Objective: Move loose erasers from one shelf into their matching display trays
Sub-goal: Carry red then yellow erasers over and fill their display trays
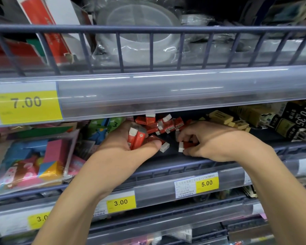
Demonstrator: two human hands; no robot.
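Left hand [131,144] around boxy red-sleeved erasers [137,137]

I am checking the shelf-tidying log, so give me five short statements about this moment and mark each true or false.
1. The left hand holds several red-sleeved white erasers. True.
2. The right hand lies flat and holds nothing. False: its fingers pinch a red-sleeved eraser.
3. A pile of loose red erasers lies on the shelf behind both hands. True.
4. The tan rectangular erasers sit left of the red pile. False: they sit to its right.
5. The yellow price tag on the upper rail reads 3.00. False: it reads 7.00.
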